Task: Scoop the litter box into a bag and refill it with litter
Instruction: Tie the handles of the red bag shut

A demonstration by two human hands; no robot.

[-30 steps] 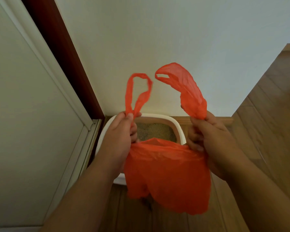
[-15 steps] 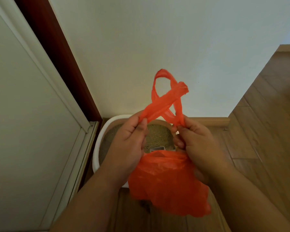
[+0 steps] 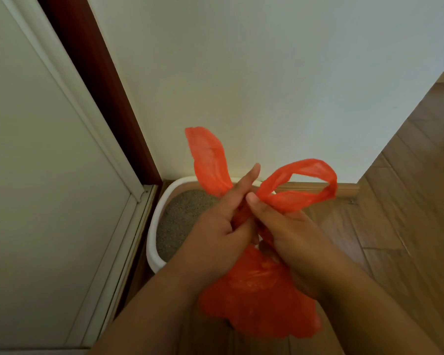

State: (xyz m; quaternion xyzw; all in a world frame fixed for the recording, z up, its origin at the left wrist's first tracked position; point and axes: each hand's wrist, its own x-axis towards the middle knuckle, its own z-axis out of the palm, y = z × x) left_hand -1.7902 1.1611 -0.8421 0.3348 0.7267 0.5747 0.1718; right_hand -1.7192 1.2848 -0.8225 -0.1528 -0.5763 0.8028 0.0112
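Both hands are holding an orange plastic bag (image 3: 259, 295) up in front of the person, above the wooden floor (image 3: 408, 213) and over the near end of the litter box (image 3: 153, 242). Left hand (image 3: 215, 234) is gripping the twisted neck of the bag, fingers curled around it, index finger sticking out straight toward the wall (image 3: 267, 73). Right hand (image 3: 290, 231) is pinching the other side of the neck, thumb pressing on the plastic, fingers clenched round it. Two bag handles are poking out above the hands: left handle (image 3: 209, 160) standing up, right handle (image 3: 303, 185) looping out sideways. Bag body is hanging bunched below the wrists. White litter box is sitting on the floor in the corner, touching the wall at its far end, beside the door frame (image 3: 100, 85) and a pale door (image 3: 36, 149). Grey litter (image 3: 182, 216) is filling the box; near part hidden behind the hands.
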